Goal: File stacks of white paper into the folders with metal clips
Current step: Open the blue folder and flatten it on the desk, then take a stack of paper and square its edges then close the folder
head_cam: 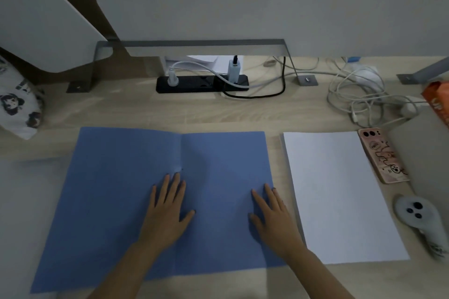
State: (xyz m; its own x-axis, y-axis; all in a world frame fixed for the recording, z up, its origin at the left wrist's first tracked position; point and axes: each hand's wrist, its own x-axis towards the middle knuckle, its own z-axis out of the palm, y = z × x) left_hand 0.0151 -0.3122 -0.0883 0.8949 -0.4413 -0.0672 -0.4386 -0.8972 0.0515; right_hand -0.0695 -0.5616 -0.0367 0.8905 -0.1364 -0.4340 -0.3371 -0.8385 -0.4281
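A blue folder [116, 192] lies spread open and flat on the wooden desk. My left hand [167, 211] rests palm down on it, just left of the centre crease, fingers apart. My right hand [272, 213] presses flat on the folder's right half near its right edge. To the right of the folder lies a stack of white paper [340, 196], apart from both hands. A small hole or mark shows at the crease above my left fingertips. No metal clip is visible.
A phone in a pink case [381, 155] lies beside the paper, a grey controller [418, 216] below it. At the back sit a black power strip [201, 82], tangled white cables [359, 97], an orange pack [437, 102]. A patterned pouch [17, 102] sits at the left.
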